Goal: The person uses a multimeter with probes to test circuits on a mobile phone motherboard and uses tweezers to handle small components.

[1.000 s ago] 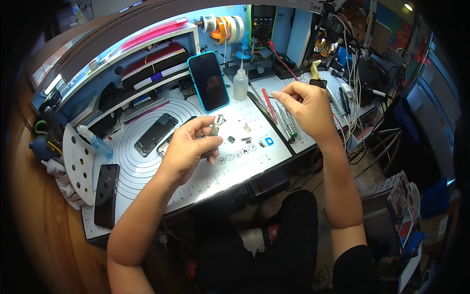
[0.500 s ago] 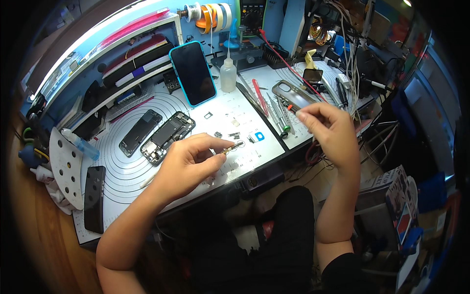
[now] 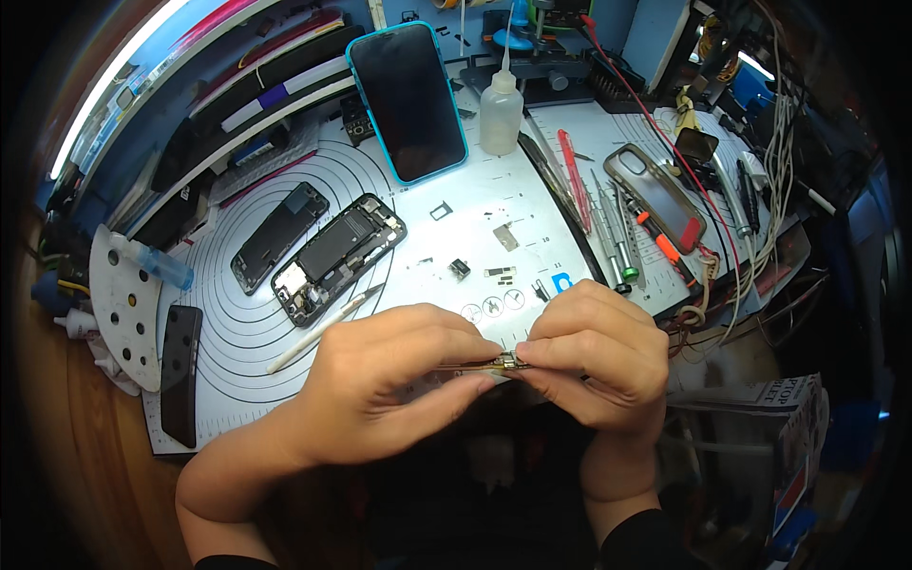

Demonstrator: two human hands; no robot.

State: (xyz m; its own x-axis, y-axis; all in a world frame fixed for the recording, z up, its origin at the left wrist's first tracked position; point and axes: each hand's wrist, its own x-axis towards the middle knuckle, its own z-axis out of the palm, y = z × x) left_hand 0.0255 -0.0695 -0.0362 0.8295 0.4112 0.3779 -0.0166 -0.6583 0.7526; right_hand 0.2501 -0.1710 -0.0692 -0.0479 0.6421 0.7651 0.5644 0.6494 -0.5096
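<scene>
Head view: the left hand (image 3: 389, 380) and right hand (image 3: 598, 366) meet at the near edge of the counter (image 3: 532, 204), fingers pinching 1 small metal part (image 3: 510, 361) between them. Behind them on the white mat lie tweezers (image 3: 323, 328), an opened phone (image 3: 337, 256) and a blue-cased phone (image 3: 407, 100).

Both hands, left hand (image 3: 380, 380) and right hand (image 3: 598, 356), pinch a small metal part (image 3: 508, 362) between them; an opened phone (image 3: 337, 256) lies beyond the left.
</scene>
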